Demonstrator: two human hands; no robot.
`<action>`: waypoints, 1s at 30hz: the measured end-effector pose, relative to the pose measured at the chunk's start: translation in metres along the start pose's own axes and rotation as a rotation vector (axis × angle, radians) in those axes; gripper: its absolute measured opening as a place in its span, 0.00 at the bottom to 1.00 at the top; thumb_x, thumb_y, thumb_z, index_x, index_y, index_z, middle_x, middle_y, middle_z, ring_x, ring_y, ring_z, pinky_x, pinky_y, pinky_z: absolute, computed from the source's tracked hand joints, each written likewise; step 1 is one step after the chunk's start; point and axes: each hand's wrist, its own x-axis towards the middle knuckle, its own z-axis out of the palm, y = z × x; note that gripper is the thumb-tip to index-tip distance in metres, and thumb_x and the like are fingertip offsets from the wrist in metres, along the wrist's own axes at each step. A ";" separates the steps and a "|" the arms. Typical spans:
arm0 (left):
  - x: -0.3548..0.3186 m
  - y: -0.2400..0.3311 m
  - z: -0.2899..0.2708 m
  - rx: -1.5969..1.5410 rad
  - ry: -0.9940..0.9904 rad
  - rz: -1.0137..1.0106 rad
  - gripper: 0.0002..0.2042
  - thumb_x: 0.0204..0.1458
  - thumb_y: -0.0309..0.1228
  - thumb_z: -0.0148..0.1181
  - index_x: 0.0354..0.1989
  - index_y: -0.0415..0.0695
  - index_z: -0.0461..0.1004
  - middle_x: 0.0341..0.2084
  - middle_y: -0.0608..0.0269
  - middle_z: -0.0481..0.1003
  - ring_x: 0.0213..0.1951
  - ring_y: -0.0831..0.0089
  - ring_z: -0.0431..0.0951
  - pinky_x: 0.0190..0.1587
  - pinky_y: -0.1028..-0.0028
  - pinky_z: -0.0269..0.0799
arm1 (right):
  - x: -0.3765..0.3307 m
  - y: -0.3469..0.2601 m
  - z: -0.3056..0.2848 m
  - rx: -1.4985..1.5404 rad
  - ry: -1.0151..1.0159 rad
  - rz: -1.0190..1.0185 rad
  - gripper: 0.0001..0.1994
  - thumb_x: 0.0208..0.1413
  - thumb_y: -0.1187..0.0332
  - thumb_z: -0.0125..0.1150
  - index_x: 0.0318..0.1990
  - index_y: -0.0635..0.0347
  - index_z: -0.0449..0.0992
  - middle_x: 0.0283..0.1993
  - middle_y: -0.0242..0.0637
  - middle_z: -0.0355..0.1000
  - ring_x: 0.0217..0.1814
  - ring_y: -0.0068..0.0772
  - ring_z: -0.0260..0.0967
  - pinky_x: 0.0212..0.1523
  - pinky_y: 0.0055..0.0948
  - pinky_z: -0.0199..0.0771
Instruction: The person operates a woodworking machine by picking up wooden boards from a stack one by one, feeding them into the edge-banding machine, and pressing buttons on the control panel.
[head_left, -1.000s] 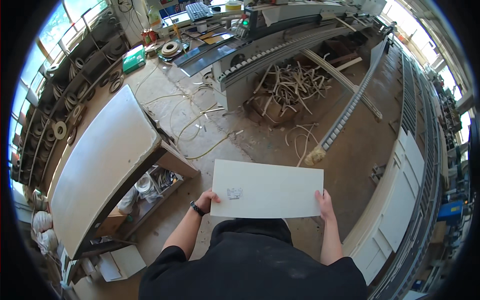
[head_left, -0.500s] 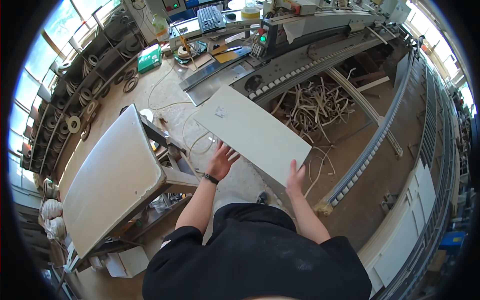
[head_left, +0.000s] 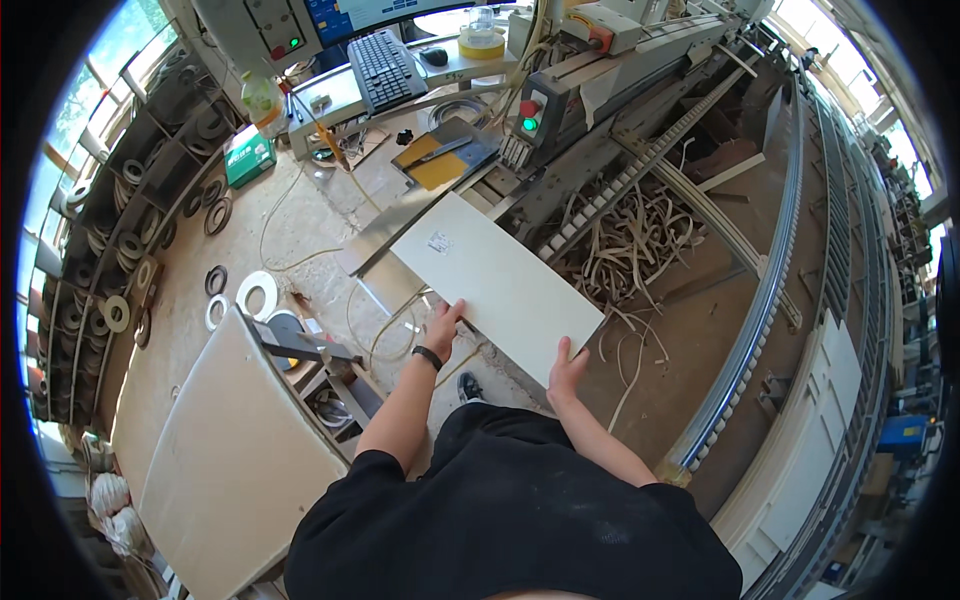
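Steadying two-handed: one white panel [head_left: 500,285]. My left grip [head_left: 441,333], lately spread, now grasps its side; right grip [head_left: 567,377] touches end, closure unclear.

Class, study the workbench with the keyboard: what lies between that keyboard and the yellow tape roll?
A black mouse lies between the keyboard and the yellow tape roll; this shows in the head view.

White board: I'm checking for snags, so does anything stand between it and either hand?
Nothing visible does: the left hand meets the long left edge of the white board, the right hand its short near end.
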 end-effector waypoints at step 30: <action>0.224 0.092 0.232 0.416 0.133 -0.149 0.28 0.59 0.49 0.45 0.40 0.26 0.72 0.30 0.49 0.76 0.30 0.65 0.74 0.33 0.70 0.70 | 0.298 -0.066 -0.003 0.013 0.076 0.079 0.23 0.62 0.57 0.50 0.53 0.70 0.61 0.48 0.55 0.68 0.47 0.47 0.69 0.49 0.37 0.68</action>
